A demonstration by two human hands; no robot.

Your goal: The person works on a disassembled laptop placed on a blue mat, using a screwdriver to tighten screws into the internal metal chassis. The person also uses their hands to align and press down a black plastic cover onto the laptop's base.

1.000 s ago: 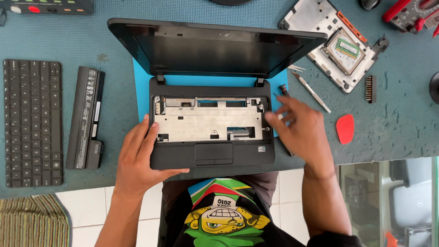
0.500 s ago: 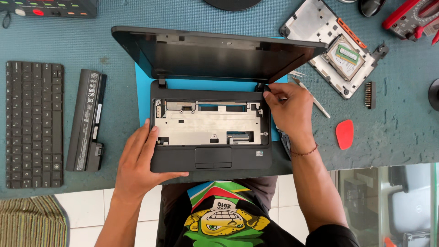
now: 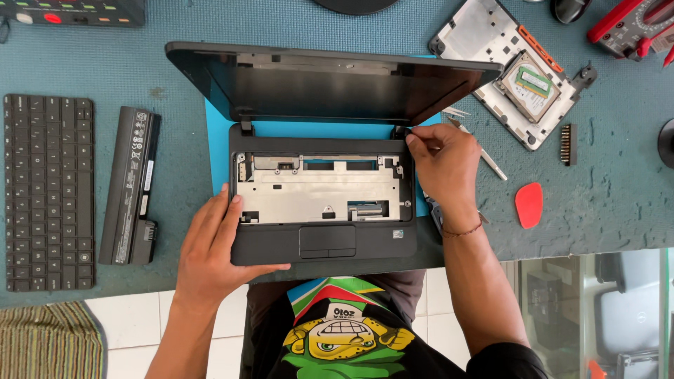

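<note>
Black keyboard and battery lie leftmost, then my left hand presses flat on the opened laptop at centre, steadying it while my right hand pinches its right hinge corner, best worked gently.

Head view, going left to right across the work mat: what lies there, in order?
Detached keyboard → battery pack → left hand → open laptop → right hand → red pick → bit strip.
</note>
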